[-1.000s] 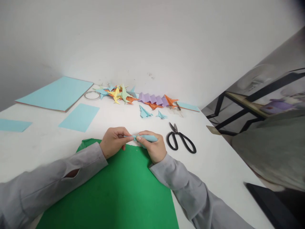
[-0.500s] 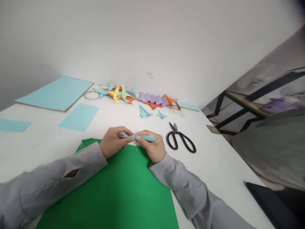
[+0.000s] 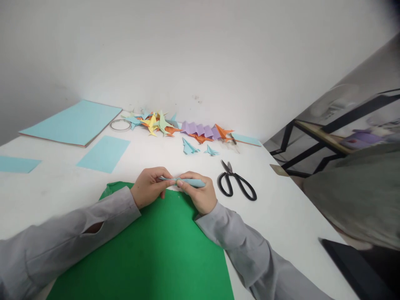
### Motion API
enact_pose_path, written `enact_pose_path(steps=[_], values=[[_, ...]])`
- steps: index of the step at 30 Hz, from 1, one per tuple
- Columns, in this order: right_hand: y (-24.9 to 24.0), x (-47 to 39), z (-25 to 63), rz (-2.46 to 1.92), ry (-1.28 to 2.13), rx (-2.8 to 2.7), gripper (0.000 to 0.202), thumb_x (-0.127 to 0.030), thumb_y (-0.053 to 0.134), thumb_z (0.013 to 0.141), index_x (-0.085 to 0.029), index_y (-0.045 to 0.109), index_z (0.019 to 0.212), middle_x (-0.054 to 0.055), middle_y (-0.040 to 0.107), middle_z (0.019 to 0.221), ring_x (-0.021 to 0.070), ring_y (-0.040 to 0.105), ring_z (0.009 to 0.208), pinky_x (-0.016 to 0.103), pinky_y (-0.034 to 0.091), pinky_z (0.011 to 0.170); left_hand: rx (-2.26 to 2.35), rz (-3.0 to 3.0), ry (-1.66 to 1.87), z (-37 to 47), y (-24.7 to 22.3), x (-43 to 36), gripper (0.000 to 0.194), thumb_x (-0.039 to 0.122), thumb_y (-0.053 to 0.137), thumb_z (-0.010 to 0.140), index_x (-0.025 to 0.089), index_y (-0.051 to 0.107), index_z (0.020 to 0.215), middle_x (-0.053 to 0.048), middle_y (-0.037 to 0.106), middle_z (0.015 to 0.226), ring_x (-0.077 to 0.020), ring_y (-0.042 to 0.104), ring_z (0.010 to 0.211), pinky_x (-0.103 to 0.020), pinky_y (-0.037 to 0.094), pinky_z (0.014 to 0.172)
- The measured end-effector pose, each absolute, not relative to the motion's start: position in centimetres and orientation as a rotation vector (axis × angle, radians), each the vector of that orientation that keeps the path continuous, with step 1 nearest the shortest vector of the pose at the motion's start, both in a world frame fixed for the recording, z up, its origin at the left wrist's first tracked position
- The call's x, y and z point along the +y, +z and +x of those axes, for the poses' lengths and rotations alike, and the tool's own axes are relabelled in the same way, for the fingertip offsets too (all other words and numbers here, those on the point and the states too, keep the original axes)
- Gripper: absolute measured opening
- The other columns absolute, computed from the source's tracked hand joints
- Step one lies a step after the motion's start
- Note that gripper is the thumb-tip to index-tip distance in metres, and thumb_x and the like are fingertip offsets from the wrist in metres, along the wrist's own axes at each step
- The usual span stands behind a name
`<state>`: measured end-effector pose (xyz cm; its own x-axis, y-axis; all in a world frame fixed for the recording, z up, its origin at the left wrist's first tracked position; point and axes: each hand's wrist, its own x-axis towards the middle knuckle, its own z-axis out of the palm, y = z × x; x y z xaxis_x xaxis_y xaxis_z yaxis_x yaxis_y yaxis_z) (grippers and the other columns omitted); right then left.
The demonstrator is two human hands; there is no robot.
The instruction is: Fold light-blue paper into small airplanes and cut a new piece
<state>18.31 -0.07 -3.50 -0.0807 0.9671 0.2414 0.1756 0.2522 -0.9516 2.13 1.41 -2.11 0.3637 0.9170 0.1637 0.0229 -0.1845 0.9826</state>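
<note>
Between my two hands is a narrow piece of folded light-blue paper (image 3: 194, 182), held above the far edge of a green sheet (image 3: 150, 250). My left hand (image 3: 151, 186) pinches its left end between thumb and fingers. With thumb and forefinger meeting near the middle, my right hand (image 3: 200, 193) grips the rest, and the wider right end shows over the palm. Fingers cover part of the folds. Black-handled scissors (image 3: 230, 173) lie partly open, right of my right hand. Beyond the hands sit two small blue folded paper shapes (image 3: 189, 146).
Blue paper rectangles (image 3: 103, 154) and a large stack of blue sheets (image 3: 75, 122) lie on the left. A tape roll (image 3: 120, 124), colourful folded paper figures (image 3: 162, 124) and a pleated purple paper (image 3: 200, 129) line the wall. A black-framed shelf (image 3: 318, 141) stands right of the table.
My left forefinger and thumb have shifted slightly along the folded paper, and its left tip shows less. Both hands stay in nearly the same place.
</note>
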Motion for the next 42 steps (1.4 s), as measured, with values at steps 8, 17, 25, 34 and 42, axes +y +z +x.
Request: enact_pose_path(steps=[8, 17, 25, 34, 42], values=[[-3.30, -0.10, 18.19, -1.167, 0.886, -1.494, 0.020, -0.033, 0.069, 0.064, -0.018, 0.068, 0.078, 0.004, 0.069, 0.076, 0.0176, 0.062, 0.067, 0.028, 0.049, 0.060, 0.888, 1.517, 1.057, 2.09, -2.25, 1.42, 0.024, 0.036, 0.065, 0.066, 0.012, 0.059, 0.064, 0.001, 0.054, 0.062, -0.0056, 0.046, 0.034, -0.020, 0.036, 0.033], [-3.66, -0.01, 18.23, -1.142, 0.893, -1.487, 0.020, -0.032, 0.068, 0.066, -0.017, 0.067, 0.079, 0.004, 0.068, 0.075, 0.0153, 0.060, 0.064, 0.026, 0.047, 0.059, 0.860, 1.517, 1.118, 2.20, -2.37, 1.43, 0.022, 0.033, 0.066, 0.066, 0.012, 0.059, 0.064, 0.001, 0.054, 0.064, -0.0046, 0.046, 0.034, -0.019, 0.037, 0.032], [-3.53, 0.01, 18.12, -1.188, 0.894, -1.481, 0.018, -0.033, 0.067, 0.066, -0.016, 0.066, 0.071, 0.001, 0.063, 0.062, 0.0122, 0.053, 0.054, 0.024, 0.043, 0.052, 0.877, 1.504, 1.096, 2.24, -2.13, 1.38, 0.022, 0.033, 0.067, 0.064, 0.011, 0.060, 0.063, 0.001, 0.052, 0.061, -0.0052, 0.046, 0.034, -0.020, 0.038, 0.032], [-3.41, -0.05, 18.24, -1.206, 0.953, -1.440, 0.019, -0.033, 0.068, 0.064, -0.015, 0.066, 0.069, 0.000, 0.060, 0.057, 0.0106, 0.049, 0.049, 0.022, 0.040, 0.046, 0.984, 1.448, 1.094, 2.23, -2.21, 1.32, 0.022, 0.029, 0.072, 0.058, 0.012, 0.058, 0.055, 0.002, 0.053, 0.051, -0.0059, 0.045, 0.035, -0.020, 0.037, 0.034], [-3.63, 0.13, 18.25, -1.203, 0.964, -1.394, 0.021, -0.034, 0.070, 0.062, -0.015, 0.066, 0.069, 0.000, 0.060, 0.057, 0.0106, 0.048, 0.049, 0.022, 0.039, 0.047, 0.933, 1.468, 1.069, 2.03, -2.17, 1.54, 0.023, 0.033, 0.067, 0.065, 0.012, 0.062, 0.058, 0.002, 0.053, 0.053, -0.0066, 0.047, 0.034, -0.020, 0.034, 0.034]])
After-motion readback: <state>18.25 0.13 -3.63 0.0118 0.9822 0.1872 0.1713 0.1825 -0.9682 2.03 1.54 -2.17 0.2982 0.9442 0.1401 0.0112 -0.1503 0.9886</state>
